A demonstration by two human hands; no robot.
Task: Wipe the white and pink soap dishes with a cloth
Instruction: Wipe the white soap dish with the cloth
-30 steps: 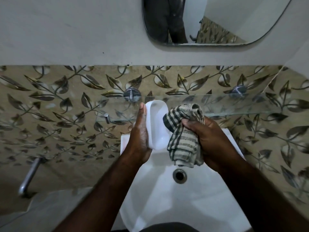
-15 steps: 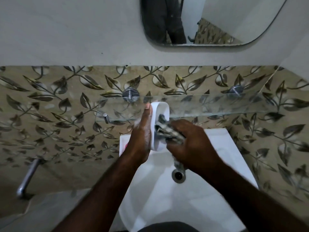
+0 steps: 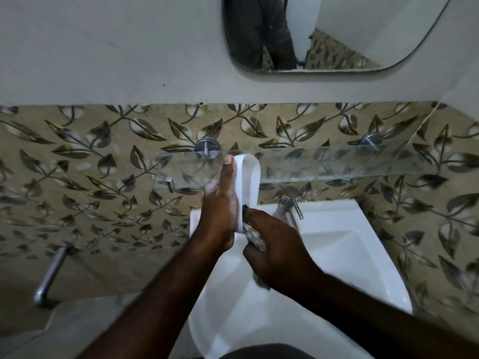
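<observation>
My left hand holds the white soap dish upright on its edge above the basin, thumb stretched along its rim. My right hand grips the checked cloth and presses it against the lower end of the dish. Most of the cloth is hidden under that hand; a bit of it shows below the wrist. No pink soap dish is in view.
A white washbasin sits under my hands with a chrome tap at its back. A glass shelf on chrome pegs runs along the leaf-patterned tiles. A mirror hangs above. A chrome pipe juts out at left.
My right hand has slid the cloth down from the dish's upper part to its lower end. The dish has turned edge-on to me. The tap is uncovered now.
</observation>
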